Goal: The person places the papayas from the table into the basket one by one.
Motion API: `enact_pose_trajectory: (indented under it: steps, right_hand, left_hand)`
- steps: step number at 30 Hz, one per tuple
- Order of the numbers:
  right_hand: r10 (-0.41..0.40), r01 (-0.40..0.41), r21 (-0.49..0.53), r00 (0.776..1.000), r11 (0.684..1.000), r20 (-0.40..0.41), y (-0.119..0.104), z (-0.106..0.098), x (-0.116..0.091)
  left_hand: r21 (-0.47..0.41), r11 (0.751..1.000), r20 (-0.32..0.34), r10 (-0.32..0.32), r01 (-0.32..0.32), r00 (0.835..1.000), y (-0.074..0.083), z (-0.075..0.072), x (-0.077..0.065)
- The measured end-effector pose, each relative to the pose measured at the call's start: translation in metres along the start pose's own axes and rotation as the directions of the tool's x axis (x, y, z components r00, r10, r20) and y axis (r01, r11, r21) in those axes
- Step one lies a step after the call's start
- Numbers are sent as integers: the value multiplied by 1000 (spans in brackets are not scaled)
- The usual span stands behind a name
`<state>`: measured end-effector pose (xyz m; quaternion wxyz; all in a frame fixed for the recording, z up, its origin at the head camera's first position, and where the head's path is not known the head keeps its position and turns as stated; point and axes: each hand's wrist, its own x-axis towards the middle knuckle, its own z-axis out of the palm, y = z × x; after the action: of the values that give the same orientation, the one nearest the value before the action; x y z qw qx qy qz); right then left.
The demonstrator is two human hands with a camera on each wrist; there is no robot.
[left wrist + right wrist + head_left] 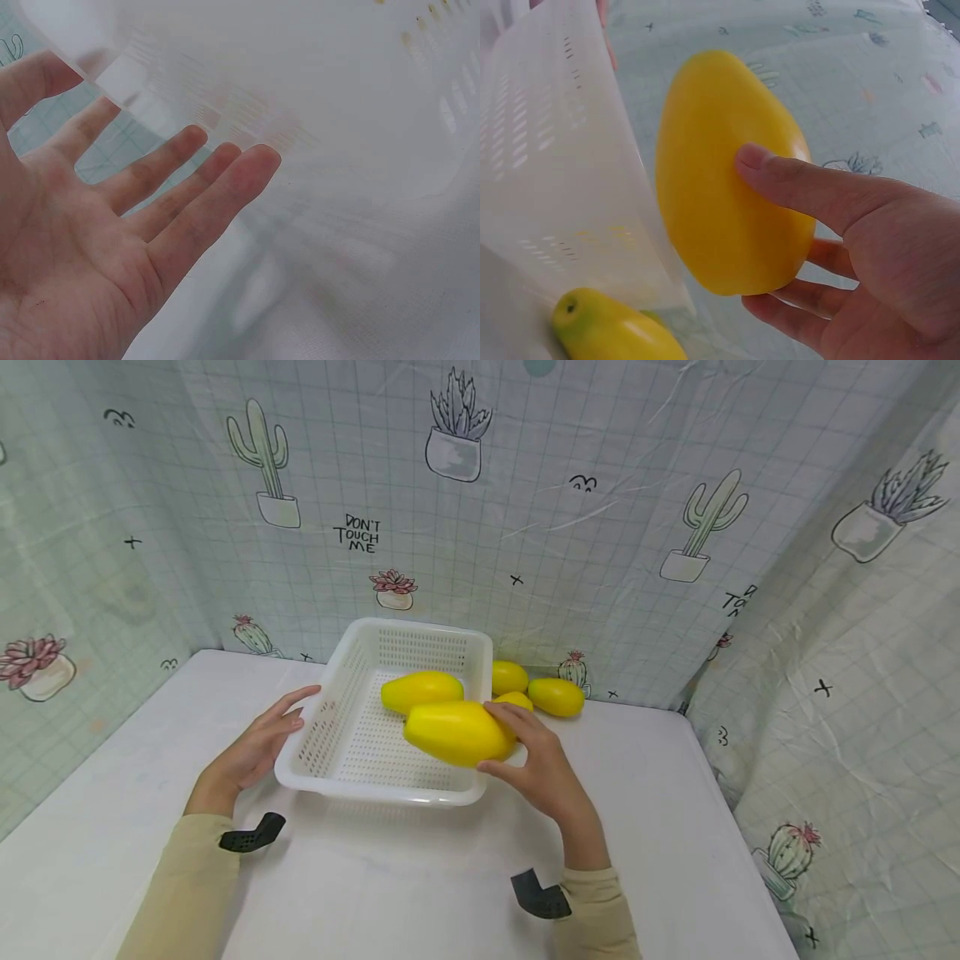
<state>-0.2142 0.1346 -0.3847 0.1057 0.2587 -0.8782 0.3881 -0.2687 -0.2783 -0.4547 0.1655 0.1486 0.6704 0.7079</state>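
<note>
My right hand [542, 768] holds a yellow papaya [456, 732] above the right side of a white plastic basket [405, 795], thumb on one side and fingers on the other. In the right wrist view, the thumb lies across this papaya [727, 180], its narrow end pointing up. Another papaya [422, 691] lies inside the basket. At the basket's left wall, my left hand [255, 750] touches near the rim with its fingertips. The left wrist view shows those fingers [214, 187] nearly straight against the translucent wall.
Several yellow papayas [556, 697] lie on the white table [660, 827] just right of the basket, one partly hidden by the held papaya and hand. A cactus-print cloth [510, 527] hangs behind and along the sides. Each wrist bears a black mount [542, 895].
</note>
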Motion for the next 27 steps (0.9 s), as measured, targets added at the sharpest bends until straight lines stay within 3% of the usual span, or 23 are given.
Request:
enact_pose_trajectory:
  steps: [12,27]
  right_hand:
    - [-31,31,5,999,1000,27,-6,4,2]
    - [-16,14,27,998,1000,66,-10,14,4]
  left_hand:
    - [12,1000,-11,-11,11,1000,3,2,-1]
    - [17,1000,-13,-12,13,1000,4,3,-1]
